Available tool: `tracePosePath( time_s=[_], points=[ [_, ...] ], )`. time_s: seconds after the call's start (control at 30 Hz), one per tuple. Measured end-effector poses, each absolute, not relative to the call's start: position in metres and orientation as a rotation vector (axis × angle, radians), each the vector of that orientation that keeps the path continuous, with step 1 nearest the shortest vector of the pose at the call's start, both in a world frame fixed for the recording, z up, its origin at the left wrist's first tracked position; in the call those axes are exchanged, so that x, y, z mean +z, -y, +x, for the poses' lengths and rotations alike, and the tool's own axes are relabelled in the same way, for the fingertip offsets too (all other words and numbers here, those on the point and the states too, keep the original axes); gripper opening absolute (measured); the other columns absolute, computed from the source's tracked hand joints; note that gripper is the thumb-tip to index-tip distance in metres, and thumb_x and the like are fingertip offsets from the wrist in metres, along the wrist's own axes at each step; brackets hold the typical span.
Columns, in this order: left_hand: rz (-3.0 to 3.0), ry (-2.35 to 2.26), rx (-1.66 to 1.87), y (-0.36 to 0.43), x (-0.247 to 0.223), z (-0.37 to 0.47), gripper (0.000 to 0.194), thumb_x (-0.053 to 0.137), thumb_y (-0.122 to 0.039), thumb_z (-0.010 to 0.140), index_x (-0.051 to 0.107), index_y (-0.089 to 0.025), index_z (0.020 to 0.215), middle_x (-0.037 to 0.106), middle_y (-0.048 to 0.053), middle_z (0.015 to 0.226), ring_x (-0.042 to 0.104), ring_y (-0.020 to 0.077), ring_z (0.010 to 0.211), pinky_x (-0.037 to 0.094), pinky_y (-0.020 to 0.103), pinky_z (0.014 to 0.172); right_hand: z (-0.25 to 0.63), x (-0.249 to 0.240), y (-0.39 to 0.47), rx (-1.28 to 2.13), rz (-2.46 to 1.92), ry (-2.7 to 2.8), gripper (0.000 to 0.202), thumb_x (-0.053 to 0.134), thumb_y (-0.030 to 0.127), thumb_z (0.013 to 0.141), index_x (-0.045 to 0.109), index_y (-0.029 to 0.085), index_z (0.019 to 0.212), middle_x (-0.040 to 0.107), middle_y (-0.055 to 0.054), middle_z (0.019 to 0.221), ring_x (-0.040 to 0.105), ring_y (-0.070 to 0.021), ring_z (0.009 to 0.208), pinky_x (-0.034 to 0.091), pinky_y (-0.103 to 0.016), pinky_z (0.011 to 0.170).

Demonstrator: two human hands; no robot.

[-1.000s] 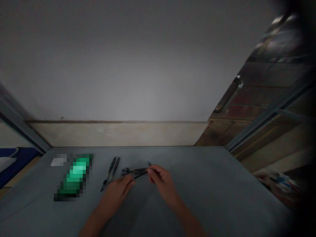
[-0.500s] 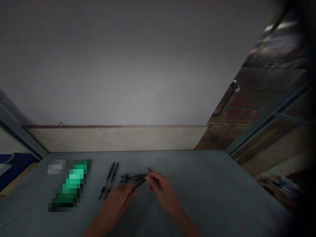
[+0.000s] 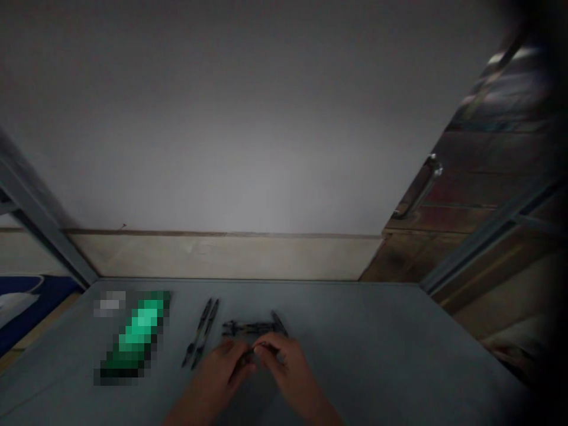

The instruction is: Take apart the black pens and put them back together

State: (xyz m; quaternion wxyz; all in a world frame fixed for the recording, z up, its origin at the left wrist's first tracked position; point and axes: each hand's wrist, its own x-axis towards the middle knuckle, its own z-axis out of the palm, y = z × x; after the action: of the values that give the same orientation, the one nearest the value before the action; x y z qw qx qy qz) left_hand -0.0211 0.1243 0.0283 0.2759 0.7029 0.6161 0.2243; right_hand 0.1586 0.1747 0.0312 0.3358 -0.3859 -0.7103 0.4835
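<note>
My left hand (image 3: 222, 368) is closed around a dark pen (image 3: 249, 351), most of it hidden by the fingers. The fingertips of my right hand (image 3: 288, 364) pinch the pen's other end, close against the left fingertips. Just beyond the hands lies a small group of dark pens or pen parts (image 3: 251, 328), roughly sideways on the grey table (image 3: 364, 343). A short dark piece (image 3: 279, 322) lies slanted at that group's right end. To the left, two black pens (image 3: 197, 332) lie side by side, slanting away from me.
A pixelated green object (image 3: 137, 334) lies on the table's left side, beside a small pixelated pale patch (image 3: 110, 303). Grey metal posts rise at the far left (image 3: 53, 236) and far right (image 3: 470, 236) corners. Behind the table stands a pale wall (image 3: 248, 148).
My hands have drawn together, and the length of pen that showed between them is now mostly covered. The whole view has shifted slightly, so the table sits a little lower and further right.
</note>
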Motion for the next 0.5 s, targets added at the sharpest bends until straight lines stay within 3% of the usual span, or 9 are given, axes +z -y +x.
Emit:
tracePosePath(
  time_s=[0.17, 0.27, 0.37, 0.5],
  points=[
    [1.844, -1.538, 0.739, -0.125, 0.028, -0.019, 0.033, 0.04, -0.033, 0.092, 0.062, -0.04, 0.116, 0.068, 0.002, 0.111, 0.063, 0.0242, 0.103, 0.05, 0.035, 0.091, 0.159, 0.033, -0.176, 1.213, -1.049, 1.804, 0.023, 0.053, 0.038, 0.09, 0.066, 0.029, 0.073, 0.062, 0.001, 0.065, 0.058, -0.0216, 0.065, 0.042, -0.033, 0.062],
    [1.852, -1.528, 0.761, -0.128, 0.022, -0.025, 0.037, 0.038, -0.031, 0.093, 0.061, -0.035, 0.122, 0.067, 0.004, 0.118, 0.062, 0.0251, 0.109, 0.048, 0.039, 0.098, 0.162, 0.033, -0.179, 1.218, -1.061, 1.79, 0.024, 0.053, 0.037, 0.09, 0.066, 0.027, 0.072, 0.061, 0.0, 0.064, 0.057, -0.0207, 0.064, 0.041, -0.031, 0.06],
    [1.914, -1.585, 0.741, -0.13, 0.018, -0.028, 0.034, 0.038, -0.03, 0.094, 0.063, -0.032, 0.117, 0.069, 0.003, 0.116, 0.064, 0.0223, 0.107, 0.05, 0.035, 0.096, 0.162, 0.031, -0.18, 1.221, -1.05, 1.807, 0.023, 0.054, 0.039, 0.09, 0.067, 0.027, 0.075, 0.062, 0.0, 0.064, 0.058, -0.02, 0.064, 0.04, -0.03, 0.059],
    [2.043, -1.712, 0.743, -0.127, 0.02, -0.024, 0.027, 0.039, -0.031, 0.096, 0.063, -0.033, 0.107, 0.072, 0.0, 0.106, 0.068, 0.0187, 0.095, 0.053, 0.028, 0.082, 0.158, 0.025, -0.178, 1.184, -1.047, 1.827, 0.023, 0.055, 0.041, 0.089, 0.069, 0.025, 0.078, 0.063, 0.0, 0.064, 0.058, -0.0192, 0.062, 0.04, -0.028, 0.056]
  ],
)
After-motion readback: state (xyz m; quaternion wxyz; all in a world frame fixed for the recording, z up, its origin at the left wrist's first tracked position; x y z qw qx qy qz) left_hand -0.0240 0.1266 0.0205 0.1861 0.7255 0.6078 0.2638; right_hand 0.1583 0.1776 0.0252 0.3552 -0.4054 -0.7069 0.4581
